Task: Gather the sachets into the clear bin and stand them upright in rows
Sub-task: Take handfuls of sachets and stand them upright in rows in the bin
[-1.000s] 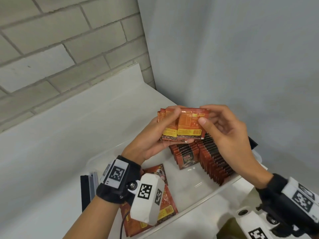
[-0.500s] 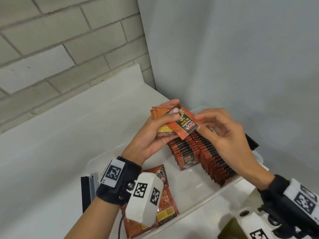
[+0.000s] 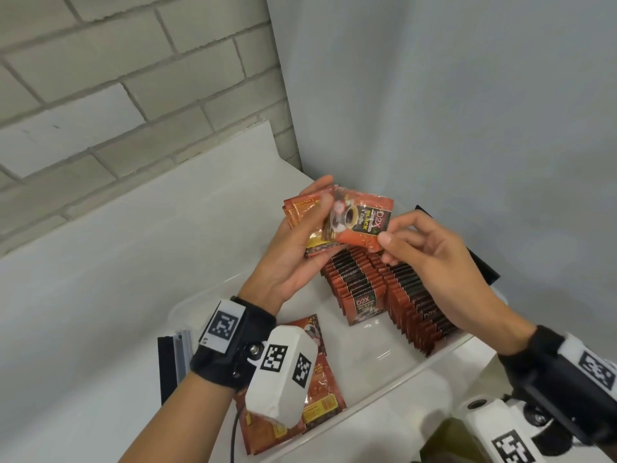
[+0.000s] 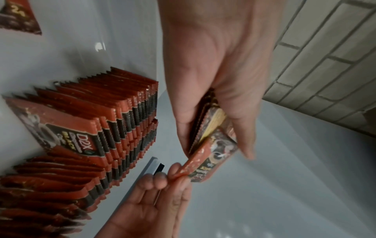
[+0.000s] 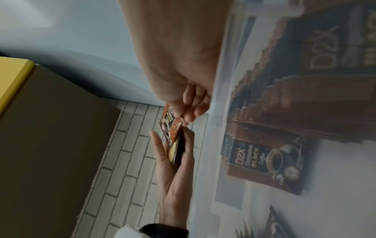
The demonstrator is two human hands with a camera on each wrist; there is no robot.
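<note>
My left hand (image 3: 297, 248) grips a small stack of red coffee sachets (image 3: 300, 212) above the clear bin (image 3: 444, 350). My right hand (image 3: 430, 259) pinches the corner of the top sachet (image 3: 362, 222), which shows its printed front and still lies against the stack. The same pinch shows in the left wrist view on the top sachet (image 4: 207, 157) and in the right wrist view on the top sachet (image 5: 170, 127). Two rows of sachets (image 3: 384, 292) stand upright at the bin's far right. Loose sachets (image 3: 320, 392) lie flat at the bin's near left, partly hidden by my left wrist camera.
A black and grey flat object (image 3: 173, 365) lies on the white table left of the bin. A black object (image 3: 474, 259) sits behind the bin by the grey wall. A brick wall stands at the left. A brown box with a yellow edge (image 5: 52, 128) shows in the right wrist view.
My right hand has turned the top sachet over from its back face to its printed front and shifted its pinch to the sachet's right corner. My left hand kept hold of the stack.
</note>
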